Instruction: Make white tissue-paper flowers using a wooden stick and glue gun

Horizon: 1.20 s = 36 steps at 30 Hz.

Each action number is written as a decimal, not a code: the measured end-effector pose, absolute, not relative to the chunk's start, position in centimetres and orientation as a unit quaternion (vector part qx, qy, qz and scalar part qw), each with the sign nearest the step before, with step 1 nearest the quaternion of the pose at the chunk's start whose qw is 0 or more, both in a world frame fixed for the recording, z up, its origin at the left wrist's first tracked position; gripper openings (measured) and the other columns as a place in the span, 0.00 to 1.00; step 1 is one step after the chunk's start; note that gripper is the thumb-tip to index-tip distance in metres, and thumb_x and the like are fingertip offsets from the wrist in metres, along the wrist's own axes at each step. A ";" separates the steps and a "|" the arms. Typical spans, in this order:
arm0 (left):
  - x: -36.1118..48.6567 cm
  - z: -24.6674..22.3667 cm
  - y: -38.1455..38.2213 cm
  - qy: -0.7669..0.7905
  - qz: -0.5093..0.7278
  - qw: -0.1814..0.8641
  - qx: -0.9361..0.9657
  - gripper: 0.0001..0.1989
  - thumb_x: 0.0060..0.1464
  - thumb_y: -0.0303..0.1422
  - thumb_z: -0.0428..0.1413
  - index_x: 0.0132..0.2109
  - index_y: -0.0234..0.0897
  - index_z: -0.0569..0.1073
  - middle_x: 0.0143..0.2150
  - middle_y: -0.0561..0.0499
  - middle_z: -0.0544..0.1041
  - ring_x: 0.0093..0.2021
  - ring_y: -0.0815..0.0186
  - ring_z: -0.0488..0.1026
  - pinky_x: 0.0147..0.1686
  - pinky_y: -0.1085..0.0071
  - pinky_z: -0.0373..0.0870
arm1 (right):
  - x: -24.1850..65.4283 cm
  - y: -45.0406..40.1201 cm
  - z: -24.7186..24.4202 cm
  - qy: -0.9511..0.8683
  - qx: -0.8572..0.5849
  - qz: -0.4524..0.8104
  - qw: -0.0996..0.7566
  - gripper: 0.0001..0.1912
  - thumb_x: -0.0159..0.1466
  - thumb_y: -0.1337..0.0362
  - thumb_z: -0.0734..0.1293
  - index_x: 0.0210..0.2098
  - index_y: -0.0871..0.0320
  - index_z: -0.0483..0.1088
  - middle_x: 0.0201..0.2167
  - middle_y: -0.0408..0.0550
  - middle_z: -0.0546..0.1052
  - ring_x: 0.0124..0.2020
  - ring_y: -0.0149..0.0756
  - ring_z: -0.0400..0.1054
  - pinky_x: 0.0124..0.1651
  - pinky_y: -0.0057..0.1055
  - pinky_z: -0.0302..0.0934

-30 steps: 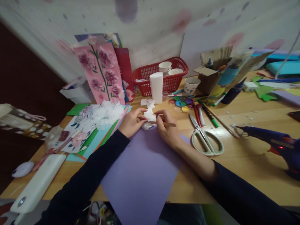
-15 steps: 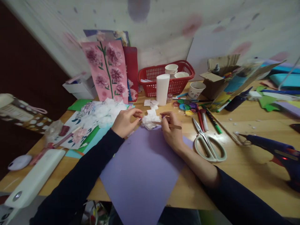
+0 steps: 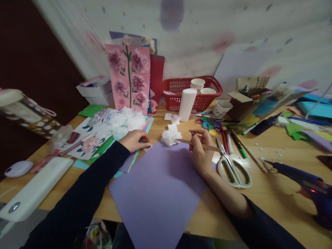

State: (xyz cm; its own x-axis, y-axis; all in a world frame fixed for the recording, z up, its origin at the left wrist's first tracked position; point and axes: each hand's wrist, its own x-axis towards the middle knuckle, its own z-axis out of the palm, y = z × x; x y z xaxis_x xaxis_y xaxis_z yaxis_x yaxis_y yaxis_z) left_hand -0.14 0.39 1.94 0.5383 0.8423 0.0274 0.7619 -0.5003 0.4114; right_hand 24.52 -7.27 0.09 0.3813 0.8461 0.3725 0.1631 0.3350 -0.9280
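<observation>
My right hand (image 3: 203, 150) is closed around a flat wooden craft stick (image 3: 185, 141). The stick's tip points left, at the edge of a white crumpled-tissue flower (image 3: 171, 135). This flower sits at the top corner of a large purple sheet of paper (image 3: 155, 188). Left of the sheet, my left hand (image 3: 135, 141) has its fingers curled together, with the fingertips on a small pale piece of paper (image 3: 147, 147). Small white paper squares (image 3: 174, 119) lie just behind the flower.
White scissors (image 3: 233, 169) and a glue gun (image 3: 298, 176) with a red light lie at right. Behind stand a white roll (image 3: 187, 104), a red basket (image 3: 172, 98) and a paper cup (image 3: 222, 109). Fluffy white cotton (image 3: 124, 122) and a pink flower picture (image 3: 129, 79) are at left.
My left hand has moved away from the white flower to the small pale paper at left. My right hand has drawn back to the right with the stick. The view has shifted slightly.
</observation>
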 end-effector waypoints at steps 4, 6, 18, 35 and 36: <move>-0.1 1.6 0.5 0.452 0.115 0.208 0.860 0.08 0.46 0.37 0.58 0.27 0.38 0.76 0.25 0.52 0.73 0.26 0.68 0.67 0.27 0.74 0.61 | 24.2 -7.5 0.0 -0.506 -0.520 0.272 0.632 0.06 0.62 0.60 0.61 0.36 0.55 0.65 0.14 0.34 0.61 0.15 0.29 0.56 0.19 0.27 0.48; -0.1 1.8 0.4 0.455 0.127 0.208 0.857 0.07 0.45 0.36 0.57 0.27 0.38 0.75 0.26 0.52 0.74 0.26 0.67 0.68 0.28 0.74 0.62 | 23.9 -7.5 -0.1 -0.518 -0.520 0.280 0.619 0.06 0.62 0.60 0.60 0.36 0.56 0.65 0.14 0.34 0.61 0.15 0.29 0.56 0.19 0.28 0.48; 1.4 2.3 -0.7 0.436 0.215 0.261 0.834 0.04 0.48 0.33 0.57 0.29 0.37 0.74 0.29 0.52 0.79 0.30 0.66 0.74 0.33 0.72 0.67 | 23.7 -7.2 -0.7 -0.584 -0.575 0.173 0.546 0.07 0.63 0.64 0.59 0.39 0.56 0.66 0.18 0.36 0.64 0.19 0.31 0.59 0.25 0.29 0.52; 1.5 1.4 -1.4 0.337 0.146 0.437 0.821 0.04 0.51 0.26 0.55 0.30 0.39 0.68 0.39 0.48 0.82 0.47 0.62 0.78 0.43 0.69 0.73 | 22.6 -6.0 -0.4 -0.593 -0.604 0.136 0.516 0.07 0.63 0.64 0.57 0.38 0.57 0.65 0.20 0.39 0.66 0.20 0.32 0.60 0.26 0.29 0.51; 1.5 1.5 -1.4 0.337 0.144 0.436 0.822 0.04 0.51 0.26 0.55 0.30 0.39 0.68 0.39 0.48 0.82 0.47 0.62 0.78 0.42 0.69 0.72 | 22.6 -5.9 -0.4 -0.582 -0.600 0.149 0.527 0.07 0.63 0.64 0.58 0.38 0.56 0.65 0.20 0.38 0.66 0.20 0.32 0.60 0.26 0.29 0.52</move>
